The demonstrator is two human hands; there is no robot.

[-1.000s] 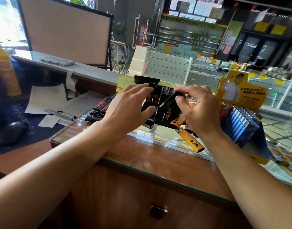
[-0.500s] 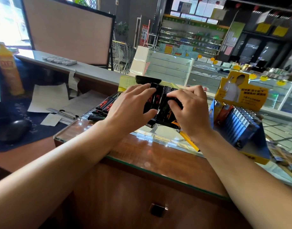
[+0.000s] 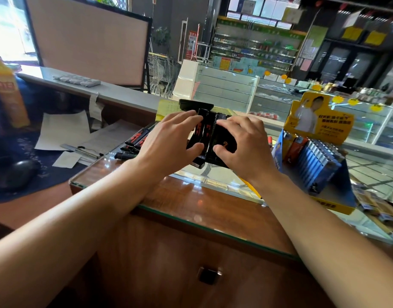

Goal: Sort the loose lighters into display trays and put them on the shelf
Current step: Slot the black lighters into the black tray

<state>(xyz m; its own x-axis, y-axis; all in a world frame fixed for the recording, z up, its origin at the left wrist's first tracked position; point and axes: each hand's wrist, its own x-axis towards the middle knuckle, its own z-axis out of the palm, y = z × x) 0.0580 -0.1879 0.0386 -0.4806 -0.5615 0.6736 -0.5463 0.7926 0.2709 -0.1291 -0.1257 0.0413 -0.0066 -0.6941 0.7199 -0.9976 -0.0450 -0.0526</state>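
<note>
**Q:** What filled the frame?

**A:** A wood-fronted shop counter (image 3: 191, 210) with a glass top ran across the view, and a large blank board (image 3: 91, 41) stood behind it at the far left. Farther back were glass display cases (image 3: 224, 85) and stocked shelves (image 3: 257, 45).

**Q:** And on the counter itself?

**A:** To the right stood a yellow-and-blue display tray (image 3: 337, 192) with a printed yellow header card, a row of blue lighters (image 3: 317, 161) packed upright inside it. At centre sat a black display tray (image 3: 211, 138) of dark lighters with red markings, tilted towards the camera.

**Q:** Where were the hands?

**A:** Both were on that black tray. The left hand (image 3: 166, 141) lay over its left side, fingers spread and lightly bent across the top, thumb pressed to the near face. The right hand (image 3: 244, 143) covered its right side, fingers curled over the upper edge and thumb on the front. The lighters showed in the gap between the two hands, directly under the fingertips.

**Q:** Any loose stock?

**A:** Several black loose lighters (image 3: 135, 141) lay flat just left of the left hand, apart from the tray. A yellow lighter (image 3: 250, 186) showed partly beneath the right wrist. Papers (image 3: 64, 130) lay on the lower desk to the left.
</note>
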